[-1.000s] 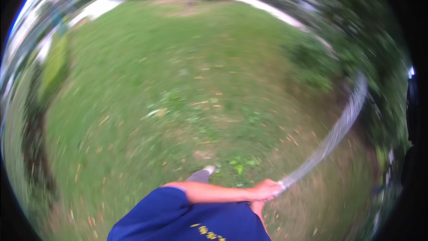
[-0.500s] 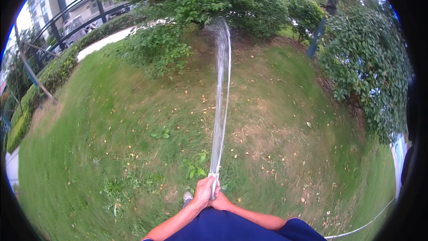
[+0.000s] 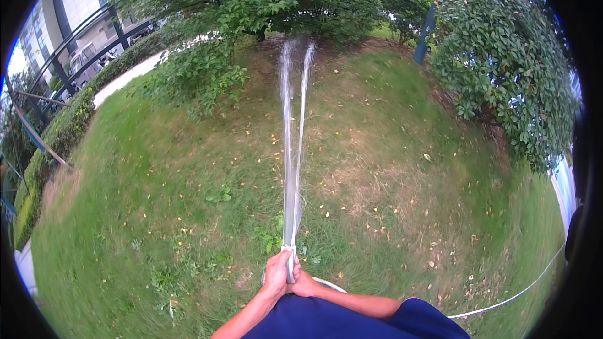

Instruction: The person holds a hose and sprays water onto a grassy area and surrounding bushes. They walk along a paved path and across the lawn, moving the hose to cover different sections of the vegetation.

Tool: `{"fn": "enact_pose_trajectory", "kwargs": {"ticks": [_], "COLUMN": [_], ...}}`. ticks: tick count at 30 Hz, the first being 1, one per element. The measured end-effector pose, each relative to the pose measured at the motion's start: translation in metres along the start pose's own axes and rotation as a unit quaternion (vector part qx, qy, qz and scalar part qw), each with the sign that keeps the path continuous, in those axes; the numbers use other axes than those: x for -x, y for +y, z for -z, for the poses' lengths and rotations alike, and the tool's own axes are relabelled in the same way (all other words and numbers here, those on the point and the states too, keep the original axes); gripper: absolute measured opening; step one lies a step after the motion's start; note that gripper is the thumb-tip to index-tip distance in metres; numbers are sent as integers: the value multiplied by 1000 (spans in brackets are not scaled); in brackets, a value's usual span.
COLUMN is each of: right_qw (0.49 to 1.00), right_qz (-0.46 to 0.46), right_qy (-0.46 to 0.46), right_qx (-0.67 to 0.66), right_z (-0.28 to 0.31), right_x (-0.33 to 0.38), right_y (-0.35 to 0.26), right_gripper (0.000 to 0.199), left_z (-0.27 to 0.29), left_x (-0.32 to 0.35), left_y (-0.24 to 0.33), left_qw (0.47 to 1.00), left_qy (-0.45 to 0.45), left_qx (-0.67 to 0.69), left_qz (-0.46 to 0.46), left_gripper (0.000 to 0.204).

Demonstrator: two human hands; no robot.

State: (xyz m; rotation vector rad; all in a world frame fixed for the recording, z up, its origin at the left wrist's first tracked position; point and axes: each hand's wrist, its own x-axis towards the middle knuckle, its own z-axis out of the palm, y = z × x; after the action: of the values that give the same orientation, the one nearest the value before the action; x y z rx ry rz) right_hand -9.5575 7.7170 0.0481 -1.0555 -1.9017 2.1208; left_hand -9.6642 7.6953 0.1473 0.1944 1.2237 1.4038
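A pale hose (image 3: 291, 270) points away from me, its mouth just beyond my fingers. My left hand (image 3: 276, 272) is wrapped round it near the mouth, thumb on top. Close behind and to the right, my right hand (image 3: 304, 283) also grips the hose, its fingers partly hidden by the left. Water (image 3: 287, 150) shoots out and splits into two jets, a wider one on the left and a thinner one on the right. Both come down at the soil under the leafy tree (image 3: 251, 6). A white loop of hose shows by my right forearm.
Grass (image 3: 188, 194) with scattered fallen leaves spreads ahead. A dense bush (image 3: 502, 69) stands at the right, near a tree trunk (image 3: 424, 31) with a blue-green lower part. A trimmed hedge (image 3: 56, 132) and dark railing run along the left. The hose trails across the grass at lower right.
The two jets have spread further apart at their far end. The view has turned slightly, and a loop of hose now shows beside my right forearm. Both hands keep their grip.
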Motion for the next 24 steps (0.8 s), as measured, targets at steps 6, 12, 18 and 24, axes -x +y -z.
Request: {"fn": "enact_pose_trajectory", "kwargs": {"ticks": [6,12,18,24], "right_qw": [999,999,999,999], "right_qz": [-10,27,17,-7], "right_qy": [15,24,27,33], "right_qx": [37,14,9,41], "right_z": [2,1,5,6], "right_x": [12,8,16,13], "right_y": [-28,-16,-31,-23], "right_gripper": [37,36,36,39], "left_z": [-2,-3,-7,-7], "left_x": [5,5,4,2], "left_y": [5,6,6,4], "left_qw": [1000,1000,1000,999], "left_qy": [-8,-14,-17,-28], "left_qx": [5,-16,-15,-26], "left_qz": [-4,-2,8,6], "left_gripper": [35,35,36,36]}}
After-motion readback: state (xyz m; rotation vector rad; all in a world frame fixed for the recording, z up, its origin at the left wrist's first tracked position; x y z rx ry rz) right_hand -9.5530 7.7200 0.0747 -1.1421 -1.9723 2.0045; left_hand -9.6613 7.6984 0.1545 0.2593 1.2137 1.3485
